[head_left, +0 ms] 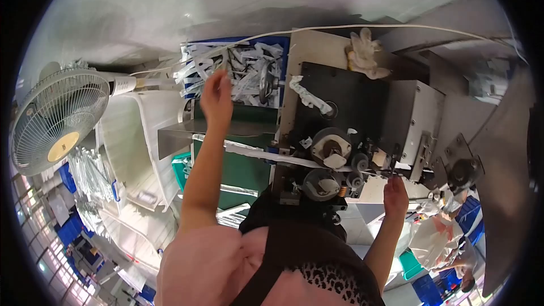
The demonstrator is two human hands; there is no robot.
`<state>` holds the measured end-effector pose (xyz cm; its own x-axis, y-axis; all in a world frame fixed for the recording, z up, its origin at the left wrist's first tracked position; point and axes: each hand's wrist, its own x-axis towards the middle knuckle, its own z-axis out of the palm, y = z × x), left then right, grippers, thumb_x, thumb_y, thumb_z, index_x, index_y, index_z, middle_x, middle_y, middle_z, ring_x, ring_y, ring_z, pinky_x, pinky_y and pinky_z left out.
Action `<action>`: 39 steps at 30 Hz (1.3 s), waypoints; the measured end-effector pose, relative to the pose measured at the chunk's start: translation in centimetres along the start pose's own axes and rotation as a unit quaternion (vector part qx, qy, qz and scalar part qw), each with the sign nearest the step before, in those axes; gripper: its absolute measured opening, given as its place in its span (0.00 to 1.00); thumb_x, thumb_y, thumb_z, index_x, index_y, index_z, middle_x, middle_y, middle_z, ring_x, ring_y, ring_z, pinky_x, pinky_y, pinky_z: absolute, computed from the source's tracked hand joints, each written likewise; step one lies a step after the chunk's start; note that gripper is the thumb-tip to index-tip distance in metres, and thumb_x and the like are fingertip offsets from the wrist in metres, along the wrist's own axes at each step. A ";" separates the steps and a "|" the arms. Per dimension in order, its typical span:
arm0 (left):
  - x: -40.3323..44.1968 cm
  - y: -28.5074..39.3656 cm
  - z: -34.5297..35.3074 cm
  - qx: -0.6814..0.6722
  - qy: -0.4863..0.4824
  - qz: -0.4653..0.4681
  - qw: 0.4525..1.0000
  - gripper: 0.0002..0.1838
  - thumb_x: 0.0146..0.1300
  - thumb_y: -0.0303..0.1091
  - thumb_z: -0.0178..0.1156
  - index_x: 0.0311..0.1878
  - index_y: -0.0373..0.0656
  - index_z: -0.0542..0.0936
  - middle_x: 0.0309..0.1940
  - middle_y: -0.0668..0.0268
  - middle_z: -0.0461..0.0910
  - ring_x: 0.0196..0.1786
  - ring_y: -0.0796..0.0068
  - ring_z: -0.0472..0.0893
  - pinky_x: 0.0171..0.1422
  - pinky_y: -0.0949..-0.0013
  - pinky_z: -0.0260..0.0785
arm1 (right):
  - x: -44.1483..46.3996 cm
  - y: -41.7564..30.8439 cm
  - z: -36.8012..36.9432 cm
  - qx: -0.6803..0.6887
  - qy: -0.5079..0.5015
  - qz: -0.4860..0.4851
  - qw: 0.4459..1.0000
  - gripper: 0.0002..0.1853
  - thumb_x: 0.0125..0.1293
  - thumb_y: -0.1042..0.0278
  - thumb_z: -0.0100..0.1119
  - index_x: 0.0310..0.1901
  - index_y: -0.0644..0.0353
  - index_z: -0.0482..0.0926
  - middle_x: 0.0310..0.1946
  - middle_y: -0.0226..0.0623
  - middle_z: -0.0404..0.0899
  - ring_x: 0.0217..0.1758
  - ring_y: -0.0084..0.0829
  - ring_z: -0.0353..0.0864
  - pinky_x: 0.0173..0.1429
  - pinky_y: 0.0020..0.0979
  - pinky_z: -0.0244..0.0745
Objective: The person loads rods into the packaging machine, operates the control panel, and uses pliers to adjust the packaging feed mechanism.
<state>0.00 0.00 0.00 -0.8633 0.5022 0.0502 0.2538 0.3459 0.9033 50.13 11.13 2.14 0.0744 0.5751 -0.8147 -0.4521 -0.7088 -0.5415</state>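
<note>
My left hand [217, 97] is raised over a blue bin [286, 51] heaped with white scrap strips [249, 71]. Its fingers are curled together; whatever they may hold blends into the scraps behind. A machine with two rollers [330, 148] stands in front of me. One long white strip [272, 156] runs from the left across a green surface and in between the rollers. On the machine's right side, my right hand [395, 197] has its fingers drawn together by the outlet, just below a dark metal part. What lies between those fingertips is too small to make out.
A fan [62, 116] stands at the far left above pale trays [141, 153]. A glove [365, 54] lies behind the machine's black plate [345, 90]. A white cable [340, 26] crosses the back. Another person [439, 241] works at lower right.
</note>
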 end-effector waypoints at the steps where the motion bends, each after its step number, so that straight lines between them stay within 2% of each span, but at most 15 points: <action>1: -3.4 2.5 -3.3 0.052 0.017 0.054 0.997 0.07 0.55 0.25 0.51 0.37 0.38 0.73 0.28 0.63 0.74 0.27 0.78 0.74 0.31 0.79 0.65 | -1.4 -0.3 -0.1 -0.002 -0.002 0.011 1.000 0.09 0.56 0.72 0.50 0.40 0.59 0.72 0.33 0.34 0.75 0.38 0.27 0.72 0.39 0.25 0.67; 2: -7.1 5.1 -5.9 0.121 0.007 0.122 0.985 0.05 0.52 0.23 0.52 0.34 0.38 0.74 0.24 0.65 0.74 0.22 0.80 0.71 0.26 0.79 0.63 | -2.7 -0.8 0.2 0.019 0.025 0.031 0.999 0.06 0.57 0.72 0.50 0.36 0.60 0.73 0.30 0.33 0.75 0.34 0.26 0.73 0.36 0.23 0.67; 3: -7.1 1.6 -4.8 0.124 -0.023 0.097 0.987 0.05 0.51 0.22 0.53 0.33 0.38 0.74 0.22 0.65 0.73 0.20 0.80 0.70 0.24 0.79 0.62 | 0.1 -0.7 3.6 0.026 0.018 0.023 0.999 0.06 0.60 0.69 0.47 0.33 0.61 0.72 0.28 0.32 0.74 0.29 0.24 0.73 0.32 0.22 0.70; 6: -13.5 -5.4 -6.6 0.104 -0.019 -0.095 0.990 0.06 0.49 0.23 0.53 0.31 0.41 0.75 0.18 0.66 0.72 0.17 0.76 0.71 0.23 0.76 0.65 | 0.4 -0.1 2.6 0.042 -0.016 0.076 0.996 0.06 0.60 0.68 0.47 0.32 0.60 0.72 0.26 0.31 0.74 0.27 0.22 0.71 0.29 0.22 0.68; 8: -15.1 -11.4 -4.7 0.323 -0.064 -0.117 0.937 0.06 0.48 0.25 0.53 0.32 0.41 0.75 0.24 0.64 0.75 0.25 0.67 0.76 0.32 0.67 0.69 | 0.1 -0.2 3.8 0.037 0.005 0.069 0.997 0.06 0.60 0.67 0.46 0.33 0.59 0.72 0.25 0.30 0.73 0.26 0.21 0.70 0.28 0.21 0.67; 12: -11.7 -16.2 -2.5 0.444 -0.131 0.007 0.886 0.09 0.48 0.27 0.52 0.34 0.42 0.75 0.35 0.60 0.76 0.39 0.61 0.75 0.43 0.63 0.67 | 0.6 1.0 3.8 0.020 -0.004 0.068 0.997 0.07 0.61 0.65 0.45 0.34 0.58 0.71 0.27 0.30 0.74 0.27 0.21 0.71 0.29 0.21 0.67; 14: -9.7 -17.7 -1.3 0.492 -0.262 -0.159 0.815 0.11 0.49 0.29 0.50 0.38 0.42 0.75 0.41 0.59 0.73 0.47 0.61 0.71 0.48 0.64 0.63 | 1.1 0.7 3.2 -0.008 0.010 0.062 0.998 0.08 0.61 0.65 0.44 0.34 0.58 0.72 0.28 0.31 0.75 0.28 0.21 0.72 0.30 0.22 0.68; 15: -9.3 -17.6 -1.4 0.487 -0.259 -0.159 0.819 0.11 0.49 0.29 0.50 0.38 0.42 0.75 0.41 0.59 0.73 0.47 0.61 0.71 0.48 0.64 0.63 | 0.9 0.7 3.4 -0.026 -0.008 0.066 0.997 0.08 0.61 0.64 0.45 0.34 0.57 0.72 0.28 0.30 0.75 0.28 0.21 0.72 0.30 0.23 0.68; 18: -8.3 -16.8 -1.8 0.521 -0.233 0.055 0.820 0.13 0.49 0.29 0.49 0.40 0.41 0.74 0.40 0.58 0.73 0.46 0.59 0.70 0.50 0.61 0.61 | 0.5 0.9 4.6 -0.049 0.103 0.031 0.993 0.10 0.60 0.59 0.47 0.33 0.56 0.72 0.24 0.26 0.72 0.25 0.19 0.70 0.27 0.20 0.66; 22: -8.6 -16.4 -3.3 0.400 -0.218 -0.016 0.890 0.12 0.51 0.31 0.47 0.39 0.42 0.74 0.40 0.58 0.73 0.47 0.60 0.70 0.51 0.62 0.61 | 0.9 1.8 3.7 -0.209 0.055 -0.110 0.970 0.10 0.59 0.56 0.48 0.29 0.52 0.71 0.17 0.23 0.66 0.18 0.16 0.64 0.20 0.18 0.60; 25: -9.0 -16.7 -4.5 0.476 -0.310 0.233 0.789 0.09 0.53 0.31 0.44 0.33 0.45 0.74 0.35 0.58 0.74 0.42 0.61 0.72 0.47 0.65 0.63 | 1.2 2.3 3.4 -0.226 0.094 -0.127 0.961 0.10 0.58 0.56 0.49 0.29 0.52 0.70 0.18 0.23 0.68 0.18 0.16 0.63 0.20 0.18 0.59; 29: -9.4 -15.9 -5.5 0.402 -0.373 0.186 0.815 0.08 0.51 0.30 0.46 0.32 0.44 0.74 0.30 0.61 0.75 0.38 0.62 0.73 0.45 0.64 0.65 | 0.2 3.3 6.5 -0.163 0.173 -0.144 0.961 0.08 0.54 0.62 0.49 0.31 0.56 0.71 0.25 0.31 0.72 0.22 0.21 0.69 0.20 0.17 0.57; 33: -10.8 -11.8 -7.2 0.427 -0.397 0.215 0.784 0.10 0.50 0.32 0.50 0.36 0.46 0.75 0.32 0.60 0.74 0.37 0.62 0.73 0.40 0.63 0.67 | 2.9 1.2 2.1 -0.098 0.133 -0.198 0.966 0.07 0.55 0.65 0.50 0.26 0.58 0.72 0.17 0.31 0.70 0.17 0.21 0.67 0.19 0.18 0.61; 37: -14.3 -4.5 -9.4 0.279 -0.355 0.167 0.877 0.05 0.50 0.28 0.52 0.32 0.44 0.74 0.27 0.62 0.74 0.32 0.62 0.74 0.31 0.65 0.67 | 0.6 -4.5 -2.7 -0.042 0.233 -0.275 0.932 0.06 0.54 0.66 0.53 0.28 0.59 0.72 0.20 0.29 0.72 0.21 0.22 0.71 0.23 0.19 0.68; 39: -15.4 -0.8 -10.6 0.160 -0.352 0.132 0.913 0.04 0.57 0.28 0.47 0.33 0.42 0.71 0.24 0.62 0.73 0.26 0.64 0.74 0.28 0.67 0.65 | -1.6 -7.1 -4.8 0.010 0.242 -0.291 0.925 0.06 0.54 0.67 0.53 0.29 0.60 0.72 0.20 0.30 0.73 0.22 0.22 0.73 0.23 0.17 0.68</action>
<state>8.48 -16.44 3.00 -0.2886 0.9472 -0.1398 0.6246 0.2969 0.7223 57.47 13.31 6.33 0.6981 0.6036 -0.3852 -0.2252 -0.3256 -0.9183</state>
